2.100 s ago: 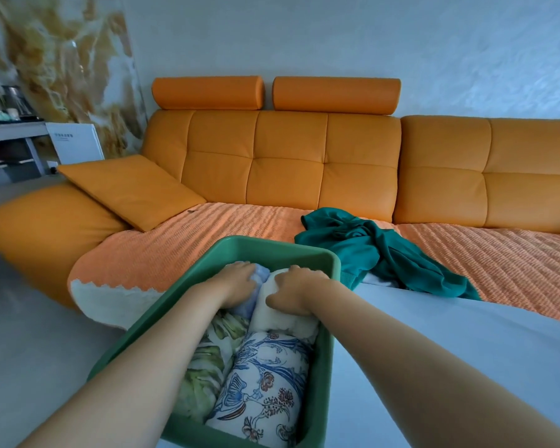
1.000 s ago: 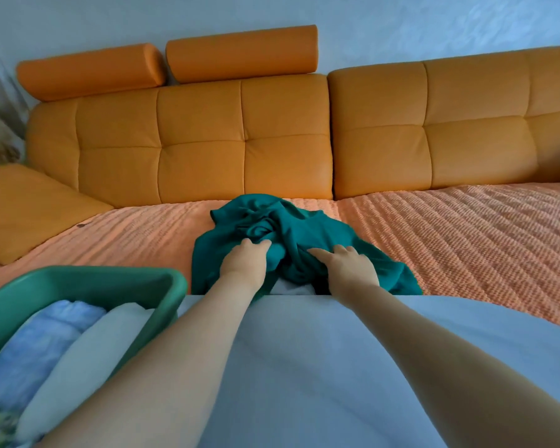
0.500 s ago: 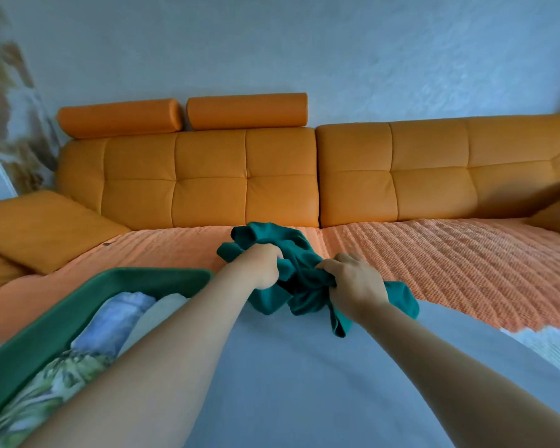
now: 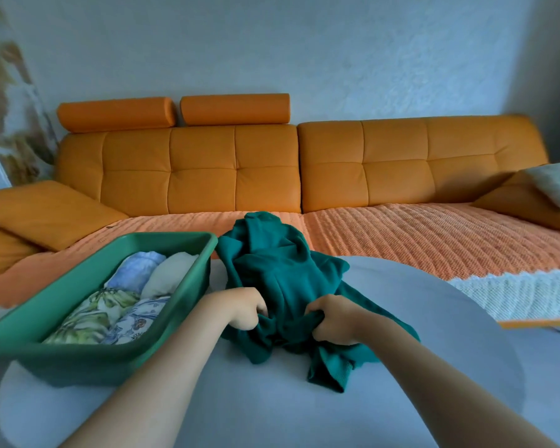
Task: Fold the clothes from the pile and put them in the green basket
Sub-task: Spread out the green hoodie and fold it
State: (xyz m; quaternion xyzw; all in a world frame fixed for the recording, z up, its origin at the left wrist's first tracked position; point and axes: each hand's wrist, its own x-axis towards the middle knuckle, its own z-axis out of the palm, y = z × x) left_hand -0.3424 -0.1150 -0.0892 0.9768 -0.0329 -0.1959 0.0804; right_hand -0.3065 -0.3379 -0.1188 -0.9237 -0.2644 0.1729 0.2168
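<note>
A crumpled teal garment (image 4: 282, 270) lies bunched on the round grey table (image 4: 304, 409), its far part rising over the sofa's edge. My left hand (image 4: 244, 310) grips its near left folds. My right hand (image 4: 335, 321) grips the cloth a little to the right. A ribbed cuff hangs out below my right wrist. The green basket (image 4: 181, 305) stands on the table at the left, holding several rolled clothes: a pale blue one, a cream one, a leaf print and a blue floral print.
An orange sofa (image 4: 240, 176) with a textured orange cover (image 4: 417, 240) runs behind the table. An orange cushion (image 4: 42, 211) lies at its left, another cushion with a pale pillow (image 4: 556, 185) at the right. A white box sits at far left.
Both hands left the basket, took hold of the teal garment on the sofa and pulled it toward me onto the table. The view has dropped and the basket shows fully at left.
</note>
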